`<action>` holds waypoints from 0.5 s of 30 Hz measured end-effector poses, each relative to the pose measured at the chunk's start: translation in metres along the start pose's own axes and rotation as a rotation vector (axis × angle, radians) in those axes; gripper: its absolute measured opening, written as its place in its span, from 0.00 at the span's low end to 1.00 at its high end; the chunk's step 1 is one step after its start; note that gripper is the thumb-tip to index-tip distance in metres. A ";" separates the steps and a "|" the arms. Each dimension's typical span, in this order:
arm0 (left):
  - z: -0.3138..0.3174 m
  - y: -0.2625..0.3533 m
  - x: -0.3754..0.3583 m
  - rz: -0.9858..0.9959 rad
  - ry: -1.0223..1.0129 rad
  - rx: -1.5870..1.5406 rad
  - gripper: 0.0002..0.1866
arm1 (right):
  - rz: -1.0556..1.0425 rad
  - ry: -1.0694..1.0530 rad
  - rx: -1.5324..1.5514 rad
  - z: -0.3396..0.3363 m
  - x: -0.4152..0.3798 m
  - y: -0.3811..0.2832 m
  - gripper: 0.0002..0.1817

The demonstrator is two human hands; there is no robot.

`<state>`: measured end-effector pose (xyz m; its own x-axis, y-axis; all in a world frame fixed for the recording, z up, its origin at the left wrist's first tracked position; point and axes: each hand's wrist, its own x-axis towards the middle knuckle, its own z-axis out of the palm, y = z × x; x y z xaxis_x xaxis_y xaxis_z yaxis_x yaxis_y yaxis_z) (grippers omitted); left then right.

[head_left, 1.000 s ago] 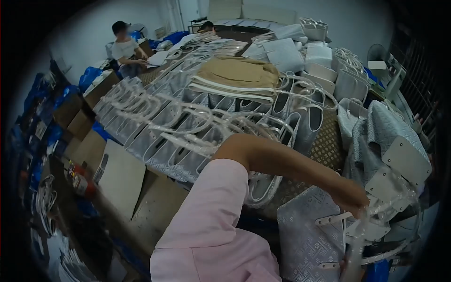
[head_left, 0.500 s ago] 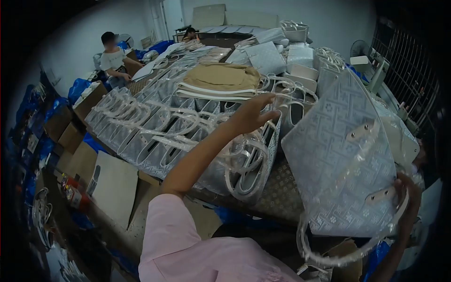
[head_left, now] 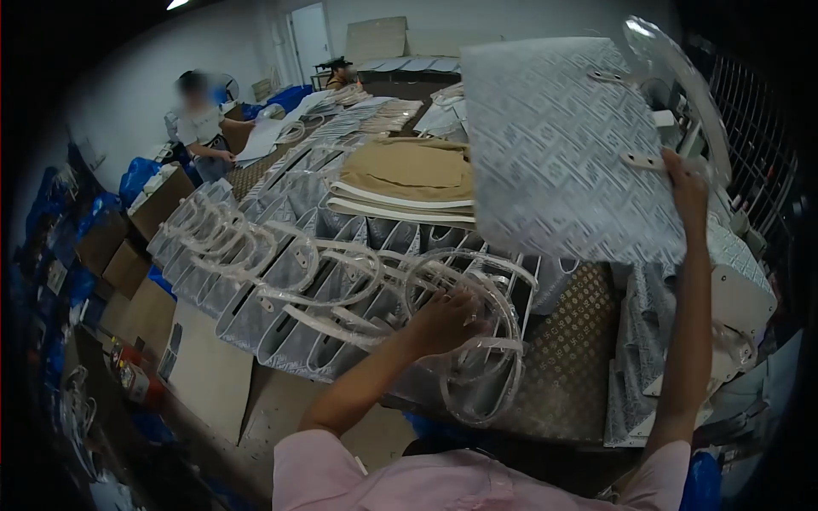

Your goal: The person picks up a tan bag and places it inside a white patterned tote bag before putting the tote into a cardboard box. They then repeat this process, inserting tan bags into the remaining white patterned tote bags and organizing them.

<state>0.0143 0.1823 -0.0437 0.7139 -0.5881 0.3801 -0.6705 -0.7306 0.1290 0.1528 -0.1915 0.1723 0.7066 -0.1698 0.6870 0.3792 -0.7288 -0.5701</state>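
Note:
A silver-grey patterned tote bag [head_left: 562,153] hangs raised over the right of the table, its clear-wrapped handle [head_left: 694,94] sticking out to the upper right. My right hand [head_left: 687,177] grips the bag's edge beside a handle tab with metal studs. Lower down, my left hand [head_left: 445,322] is among the plastic-wrapped handles [head_left: 511,328] at the near end of a row of similar bags [head_left: 285,336]. Its fingers are curled around a handle there, partly hidden by the loops.
Folded tan fabric pieces [head_left: 409,170] lie on the row of bags. More bags [head_left: 639,341] stand at the right, by the brown patterned table [head_left: 558,366]. A co-worker [head_left: 204,128] handles pale sheets at far left; another person [head_left: 341,75] is at the back. Cardboard boxes [head_left: 132,260] stand left.
My right hand has lifted the tote bag from low on the right up over the table. My left hand has come down from above the row onto the handles.

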 end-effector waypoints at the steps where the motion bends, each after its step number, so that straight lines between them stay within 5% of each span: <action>1: 0.000 -0.003 -0.002 0.027 -0.022 -0.013 0.18 | 0.065 -0.036 -0.037 0.028 0.011 0.019 0.21; 2: -0.001 -0.008 -0.006 0.086 -0.015 0.056 0.17 | -0.139 -0.040 0.084 0.062 0.007 0.027 0.30; 3: 0.002 -0.009 -0.009 0.176 -0.010 0.099 0.15 | -0.048 -0.088 0.193 0.088 0.005 0.031 0.26; 6: -0.004 -0.011 -0.009 0.099 -0.169 -0.086 0.16 | 0.739 0.033 1.005 0.142 -0.016 -0.013 0.17; 8: -0.001 -0.006 -0.007 0.053 -0.154 -0.108 0.17 | 0.691 0.175 1.111 0.185 0.003 -0.002 0.11; 10: -0.007 0.002 -0.006 -0.308 -0.130 -0.251 0.19 | 0.665 0.213 1.176 0.204 0.017 0.010 0.10; 12: -0.008 0.004 -0.001 -0.287 -0.104 -0.253 0.19 | 0.573 0.352 1.541 0.221 0.045 0.030 0.06; 15: -0.009 0.007 0.007 -0.276 -0.079 -0.232 0.18 | 0.557 0.489 1.312 0.227 0.089 0.084 0.06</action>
<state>0.0129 0.1762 -0.0313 0.8818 -0.4112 0.2309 -0.4716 -0.7730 0.4244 0.3837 -0.1172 0.0834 0.7734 -0.6078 0.1802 0.5737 0.5500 -0.6069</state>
